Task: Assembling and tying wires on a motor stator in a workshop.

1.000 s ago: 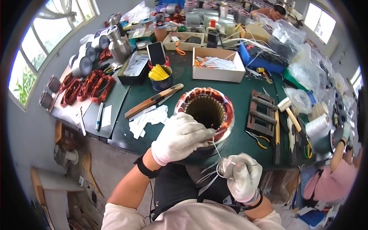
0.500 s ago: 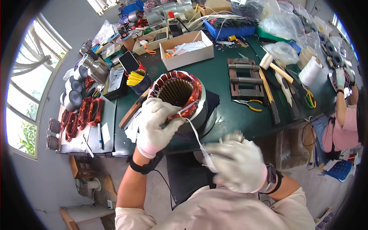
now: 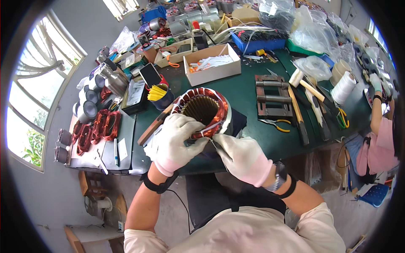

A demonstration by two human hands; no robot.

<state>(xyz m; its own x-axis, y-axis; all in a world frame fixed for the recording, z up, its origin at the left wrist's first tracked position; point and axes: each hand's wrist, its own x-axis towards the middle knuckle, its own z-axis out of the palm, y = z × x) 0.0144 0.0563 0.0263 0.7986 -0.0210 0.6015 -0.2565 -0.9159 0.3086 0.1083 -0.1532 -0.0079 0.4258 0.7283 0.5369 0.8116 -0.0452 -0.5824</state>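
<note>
Stator, 12 o'clock, near front edge of table. Left hand: fingers at 7 o'clock rim, hold unclear. Right hand: fingers pinching white cord, 5 o'clock. Gap toward metal frame, 2–3 o'clock.

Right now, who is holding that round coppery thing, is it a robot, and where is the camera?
No robot here! Those are a person's own hands in pale gloves. The camera sits on their head, looking down, and its very wide lens makes straight edges bend. The left hand is at the near rim of a ring wound with copper wire. The right hand meets it there, perhaps pinching something thin, too small to tell. On the green table lie a hammer, pliers with yellow handles and a box of white strips. A spool of white thread stands at the right.
</note>
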